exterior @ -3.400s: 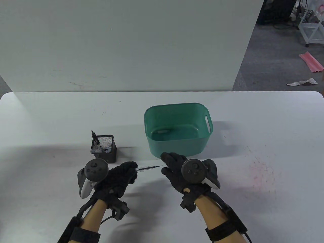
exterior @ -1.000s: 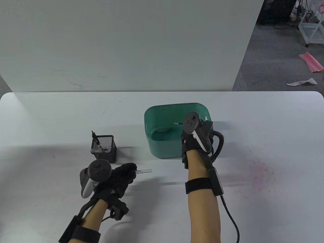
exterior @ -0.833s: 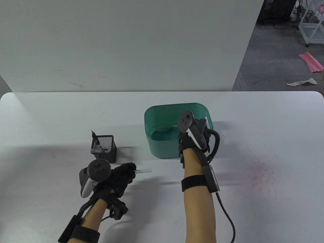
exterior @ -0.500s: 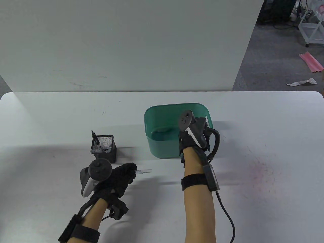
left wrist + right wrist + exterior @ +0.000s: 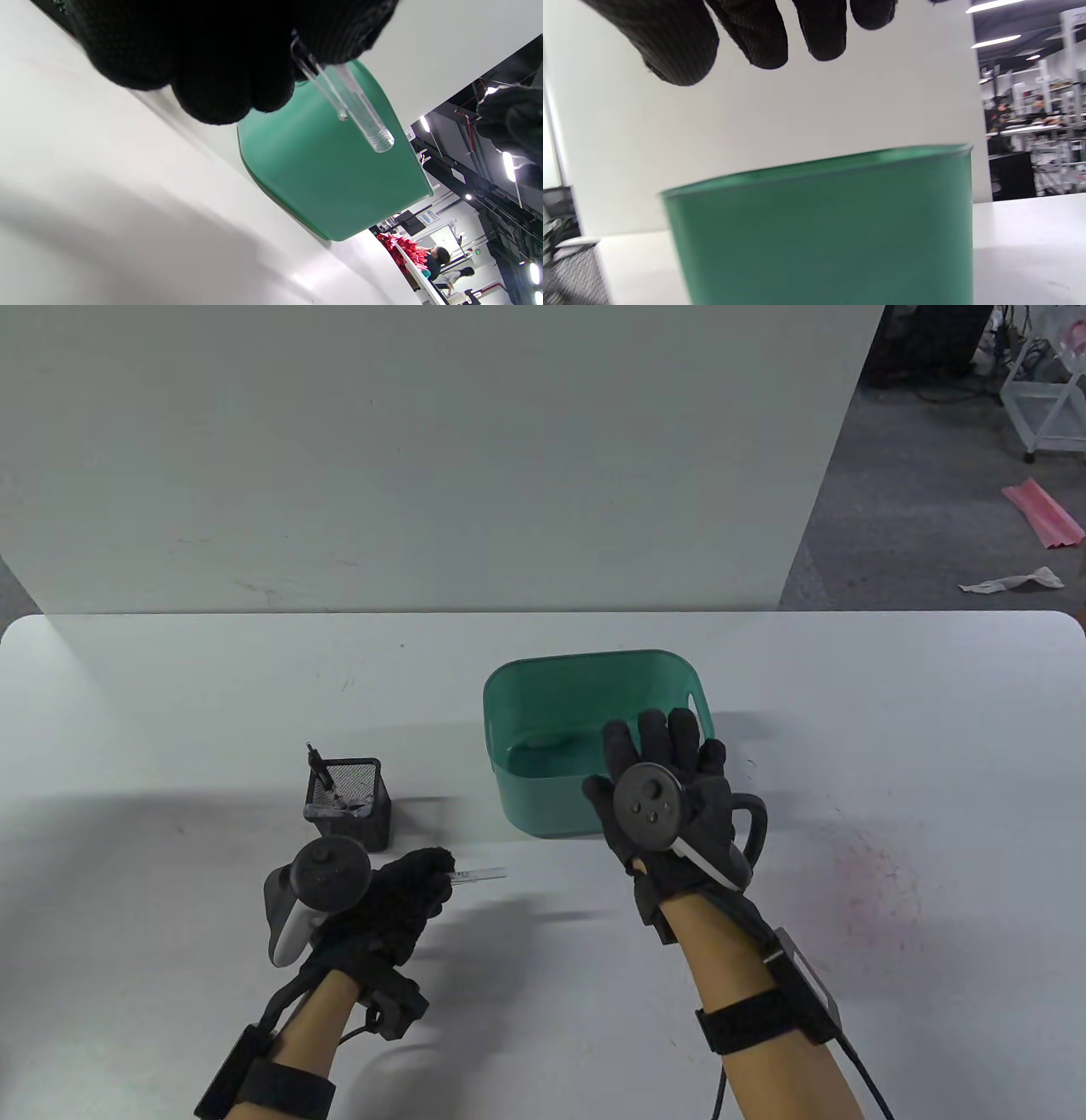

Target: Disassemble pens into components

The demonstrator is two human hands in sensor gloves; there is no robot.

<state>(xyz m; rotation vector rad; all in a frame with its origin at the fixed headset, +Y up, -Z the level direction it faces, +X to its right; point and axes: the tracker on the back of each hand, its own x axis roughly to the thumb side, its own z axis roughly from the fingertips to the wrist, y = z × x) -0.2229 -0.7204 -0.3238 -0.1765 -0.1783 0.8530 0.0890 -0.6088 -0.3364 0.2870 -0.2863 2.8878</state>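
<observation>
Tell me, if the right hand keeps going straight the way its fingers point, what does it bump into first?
Probably nothing right away. The right hand is open, with its fingers pointing away from the person over the green bin. Going straight on, it would likely pass above the bin's far rim, though its height is hard to judge.

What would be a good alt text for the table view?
The left hand holds a clear pen barrel above a white table, while the open right hand hovers over a green bin. A black mesh holder stands nearby.
</observation>
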